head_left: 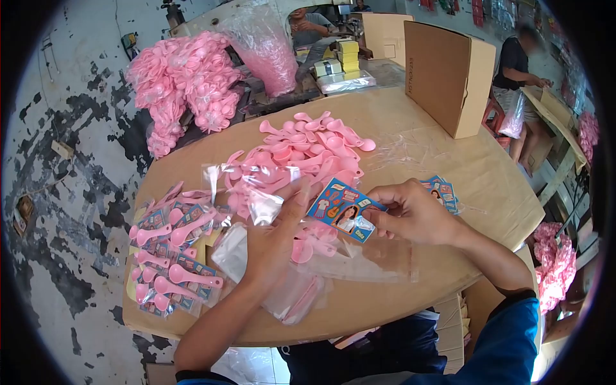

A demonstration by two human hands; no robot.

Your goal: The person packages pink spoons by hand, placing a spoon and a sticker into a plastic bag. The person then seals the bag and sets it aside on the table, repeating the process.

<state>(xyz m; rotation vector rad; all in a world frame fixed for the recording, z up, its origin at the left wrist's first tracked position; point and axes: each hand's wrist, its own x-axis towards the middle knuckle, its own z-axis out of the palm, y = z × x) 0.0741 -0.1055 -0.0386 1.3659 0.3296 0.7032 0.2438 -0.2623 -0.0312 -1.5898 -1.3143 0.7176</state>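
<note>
My right hand [414, 213] pinches the right edge of a blue printed card [345, 210] between thumb and fingers. My left hand [273, 247] is closed on a clear plastic bag [264, 206], with its thumb close to the card's left edge. Behind both hands lies a heap of loose pink plastic spoons [314, 144]. More blue cards [443, 192] lie beyond my right wrist. Packed spoons with cards [176, 256] are piled left of my left forearm. Flat clear bags [292, 301] and a few spoons [311, 247] lie beneath my hands.
A tall cardboard box [443, 77] stands at the table's back right. Bagged pink items [186, 83] and a large clear sack [266, 58] stand behind the table [385, 308]. Yellow stacks [346, 56] sit farther back. A person [516, 70] sits at the right; another is at the back.
</note>
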